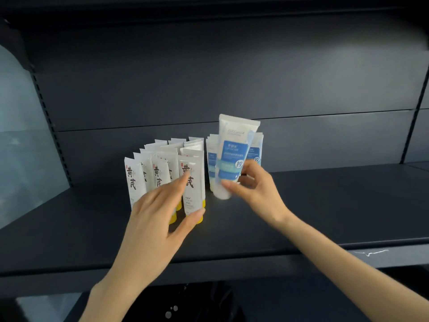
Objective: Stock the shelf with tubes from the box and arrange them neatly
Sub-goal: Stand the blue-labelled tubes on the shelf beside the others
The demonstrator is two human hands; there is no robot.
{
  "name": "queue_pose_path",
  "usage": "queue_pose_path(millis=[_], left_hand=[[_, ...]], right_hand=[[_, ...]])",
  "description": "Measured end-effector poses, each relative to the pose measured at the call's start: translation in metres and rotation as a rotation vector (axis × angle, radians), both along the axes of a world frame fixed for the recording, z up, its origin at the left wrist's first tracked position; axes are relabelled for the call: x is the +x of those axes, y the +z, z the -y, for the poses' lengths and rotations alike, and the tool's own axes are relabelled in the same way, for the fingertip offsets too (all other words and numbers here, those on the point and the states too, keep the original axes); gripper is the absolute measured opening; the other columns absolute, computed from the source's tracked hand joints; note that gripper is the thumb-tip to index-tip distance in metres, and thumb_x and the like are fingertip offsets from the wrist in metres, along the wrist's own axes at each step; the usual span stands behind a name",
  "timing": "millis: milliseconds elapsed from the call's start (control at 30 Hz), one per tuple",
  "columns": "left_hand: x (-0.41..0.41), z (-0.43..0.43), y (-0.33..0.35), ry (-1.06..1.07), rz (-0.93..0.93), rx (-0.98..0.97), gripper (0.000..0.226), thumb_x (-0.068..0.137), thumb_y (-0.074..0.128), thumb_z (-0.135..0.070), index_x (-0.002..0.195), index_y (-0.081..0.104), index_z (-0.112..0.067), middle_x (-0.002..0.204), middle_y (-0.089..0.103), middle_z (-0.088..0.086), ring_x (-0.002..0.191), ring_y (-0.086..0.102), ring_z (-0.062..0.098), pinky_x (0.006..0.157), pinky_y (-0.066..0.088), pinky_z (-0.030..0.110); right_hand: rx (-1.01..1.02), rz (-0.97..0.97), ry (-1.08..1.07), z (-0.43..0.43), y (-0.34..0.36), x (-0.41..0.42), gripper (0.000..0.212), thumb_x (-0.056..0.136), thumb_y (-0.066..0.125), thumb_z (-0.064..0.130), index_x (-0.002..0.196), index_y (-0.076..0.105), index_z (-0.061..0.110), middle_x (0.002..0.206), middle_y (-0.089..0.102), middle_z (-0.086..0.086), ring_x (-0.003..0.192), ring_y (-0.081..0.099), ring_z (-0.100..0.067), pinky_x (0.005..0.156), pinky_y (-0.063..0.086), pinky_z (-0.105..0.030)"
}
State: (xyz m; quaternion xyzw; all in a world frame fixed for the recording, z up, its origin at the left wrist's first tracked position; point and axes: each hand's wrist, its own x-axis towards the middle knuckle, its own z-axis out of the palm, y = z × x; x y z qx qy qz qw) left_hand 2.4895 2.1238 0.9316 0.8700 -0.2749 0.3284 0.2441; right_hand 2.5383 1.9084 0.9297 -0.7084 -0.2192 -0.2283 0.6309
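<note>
The left hand (pixel 157 212) rests straight-fingered against the front yellow-capped tubes (pixel 139 175), while the right hand (pixel 255 184) pinches a blue-labelled tube (pixel 234 145), cap down, beside them on the shelf (pixel 325 205), whose open room stretches rightward.

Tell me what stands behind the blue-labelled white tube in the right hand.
More blue-labelled white plastic tubes, upright on the dark metal shelf. The held tube and right hand cover most of them; their count is unclear.
</note>
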Motion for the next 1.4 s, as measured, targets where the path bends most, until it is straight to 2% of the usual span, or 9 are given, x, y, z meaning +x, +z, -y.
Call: queue_pose_path(millis=[67, 167, 333, 567, 767, 900, 1133, 1267, 1400], left_hand=[[-0.002, -0.008, -0.012, 0.160, 0.031, 0.181, 0.065, 0.089, 0.033, -0.058, 0.141, 0.043, -0.021, 0.135, 0.055, -0.005, 0.125, 0.049, 0.014, 0.101, 0.043, 0.045], [-0.005, -0.017, -0.027, 0.259, -0.044, 0.335, 0.067, 0.090, 0.026, -0.057, 0.137, 0.050, -0.015, 0.137, 0.055, 0.004, 0.125, 0.053, 0.023, 0.097, 0.045, 0.053], [-0.008, -0.027, -0.034, 0.328, -0.134, 0.412, 0.074, 0.095, 0.012, -0.058, 0.133, 0.055, -0.011, 0.131, 0.059, 0.008, 0.119, 0.058, 0.026, 0.092, 0.048, 0.053], [-0.004, -0.039, -0.042, 0.359, -0.213, 0.355, 0.081, 0.083, 0.006, -0.067, 0.146, 0.033, -0.024, 0.150, 0.037, -0.002, 0.136, 0.040, 0.018, 0.111, 0.031, 0.045], [-0.004, -0.044, -0.046, 0.361, -0.258, 0.293, 0.086, 0.075, -0.006, -0.072, 0.148, 0.014, -0.032, 0.157, 0.018, -0.010, 0.142, 0.024, 0.010, 0.114, 0.022, 0.037], [-0.007, -0.043, -0.045, 0.354, -0.267, 0.271, 0.086, 0.074, -0.005, -0.072, 0.148, 0.015, -0.033, 0.157, 0.017, -0.010, 0.142, 0.026, 0.012, 0.113, 0.024, 0.037], [-0.013, -0.050, -0.047, 0.367, -0.265, 0.312, 0.089, 0.068, -0.014, -0.073, 0.147, 0.002, -0.037, 0.159, 0.004, -0.012, 0.144, 0.017, 0.008, 0.115, 0.018, 0.033], [-0.015, -0.054, -0.049, 0.373, -0.261, 0.346, 0.088, 0.065, -0.021, -0.073, 0.146, -0.009, -0.039, 0.159, -0.003, -0.013, 0.144, 0.014, 0.006, 0.115, 0.017, 0.031], [-0.017, -0.052, -0.049, 0.342, -0.275, 0.348, 0.086, 0.065, -0.020, -0.072, 0.144, -0.013, -0.039, 0.159, -0.004, -0.014, 0.144, 0.011, 0.006, 0.115, 0.016, 0.031]], right_hand=[[-0.013, -0.042, -0.089, 0.012, 0.002, 0.022, 0.027, 0.081, 0.073, 0.015, 0.104, 0.059, 0.018, 0.099, 0.069, 0.011, 0.089, 0.066, -0.009, 0.075, 0.053, -0.019], [-0.075, -0.119, -0.212, 0.031, -0.003, 0.056, 0.029, 0.083, 0.072, 0.020, 0.107, 0.055, 0.019, 0.107, 0.065, 0.003, 0.094, 0.065, -0.015, 0.077, 0.056, -0.027], [-0.161, -0.259, -0.362, 0.046, -0.017, 0.104, 0.037, 0.082, 0.073, 0.021, 0.113, 0.055, 0.012, 0.110, 0.061, -0.003, 0.100, 0.060, -0.019, 0.086, 0.055, -0.040], [-0.255, -0.334, -0.436, 0.042, -0.035, 0.132, 0.044, 0.081, 0.074, 0.019, 0.117, 0.051, 0.007, 0.118, 0.057, -0.007, 0.098, 0.051, -0.013, 0.078, 0.043, -0.026], [-0.229, -0.356, -0.432, 0.038, -0.036, 0.133, 0.045, 0.083, 0.071, 0.016, 0.120, 0.048, 0.007, 0.124, 0.055, -0.008, 0.105, 0.051, -0.014, 0.083, 0.044, -0.027], [-0.218, -0.364, -0.432, 0.031, -0.036, 0.133, 0.044, 0.085, 0.069, 0.015, 0.122, 0.048, 0.006, 0.126, 0.055, -0.009, 0.116, 0.053, -0.022, 0.084, 0.042, -0.027], [-0.241, -0.424, -0.436, 0.032, -0.034, 0.124, 0.047, 0.087, 0.068, 0.020, 0.126, 0.046, 0.007, 0.126, 0.056, -0.011, 0.114, 0.054, -0.022, 0.085, 0.044, -0.029], [-0.431, -0.391, -0.455, 0.036, -0.028, 0.103, 0.052, 0.095, 0.055, 0.031, 0.137, 0.035, 0.007, 0.137, 0.046, -0.011, 0.121, 0.049, -0.025, 0.087, 0.041, -0.029], [-0.822, -0.336, -0.523, 0.042, -0.022, 0.064, 0.058, 0.097, 0.043, 0.046, 0.145, 0.027, 0.019, 0.148, 0.033, -0.008, 0.132, 0.036, -0.032, 0.100, 0.038, -0.048]])
